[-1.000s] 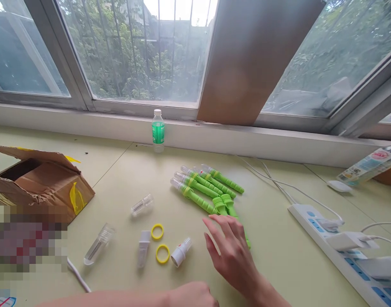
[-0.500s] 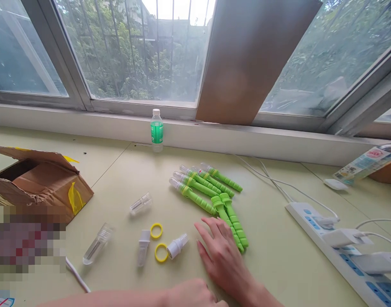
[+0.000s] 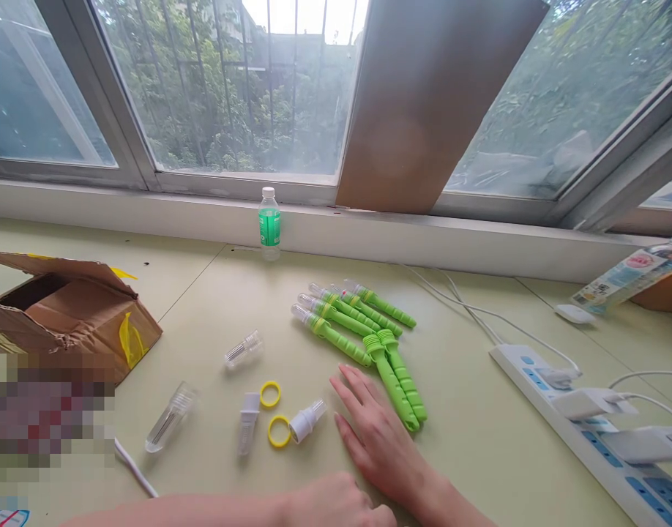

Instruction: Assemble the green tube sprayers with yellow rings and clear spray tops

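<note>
My right hand [image 3: 380, 439] lies on the table with its fingers stretched out, open and holding nothing. Just beyond it are two green ribbed plastic handles [image 3: 389, 380] with threaded ends. Farther back, several similar green handles [image 3: 340, 344] have clear domed caps. My left hand [image 3: 336, 503] is at the bottom edge, knuckles up and fingers bent; its fingertips are out of view. Left of my right hand are a white plastic fitting with a clear end [image 3: 307, 421], two yellow rings [image 3: 280, 445], a white-and-clear piece [image 3: 249, 424] and two clear plastic tubes [image 3: 172, 417].
A torn cardboard box [image 3: 94, 315] with yellow tape stands at left. A green-labelled bottle [image 3: 269, 227] is by the window sill. At right lies a white power strip [image 3: 575, 432] with chargers and cables; a tilted bottle [image 3: 621, 277] is behind it.
My right hand has shifted slightly left, a little away from the two uncapped green handles. The camera view has moved slightly; the loose parts stay where they were on the table.
</note>
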Tool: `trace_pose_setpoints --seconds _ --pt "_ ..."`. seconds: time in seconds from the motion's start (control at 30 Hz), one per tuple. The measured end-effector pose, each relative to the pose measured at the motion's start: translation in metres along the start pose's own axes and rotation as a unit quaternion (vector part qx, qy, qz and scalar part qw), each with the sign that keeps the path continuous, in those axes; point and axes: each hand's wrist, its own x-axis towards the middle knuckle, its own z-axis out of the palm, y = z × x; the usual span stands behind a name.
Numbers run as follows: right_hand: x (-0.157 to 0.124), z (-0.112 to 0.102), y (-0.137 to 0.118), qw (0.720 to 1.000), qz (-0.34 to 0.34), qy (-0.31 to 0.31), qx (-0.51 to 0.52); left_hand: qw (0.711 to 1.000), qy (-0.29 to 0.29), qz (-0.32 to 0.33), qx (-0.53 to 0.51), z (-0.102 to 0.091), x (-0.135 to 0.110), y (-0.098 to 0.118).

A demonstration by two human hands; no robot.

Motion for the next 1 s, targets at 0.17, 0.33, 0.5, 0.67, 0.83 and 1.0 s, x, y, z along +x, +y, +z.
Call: trace_pose_setpoints --seconds 0.17,0.33,0.5,0.67,0.83,1.0 --pt "0.000 0.000 0.002 1.000 -0.001 -0.013 0.005 1.000 -0.012 -0.005 -0.005 -0.006 0.003 0.000" --pt "0.000 -0.001 0.001 1.000 0.000 -0.021 0.008 1.000 -0.024 -0.007 -0.020 -0.007 0.001 -0.001" --pt "0.000 0.000 0.002 1.000 -0.002 -0.020 0.014 0.988 -0.028 -0.044 -0.145 -0.007 -0.001 -0.003" --pt "0.002 0.001 0.004 0.999 0.002 -0.031 0.014 0.840 0.107 -0.263 -0.462 -0.027 0.010 -0.006" --pt "0.005 -0.008 -0.002 0.997 0.036 -0.066 0.034 0.615 0.146 -0.402 -0.662 -0.049 0.025 -0.013" --pt "0.007 -0.015 -0.004 0.992 0.056 -0.104 0.054 0.522 0.140 -0.419 -0.729 -0.049 0.028 -0.021"
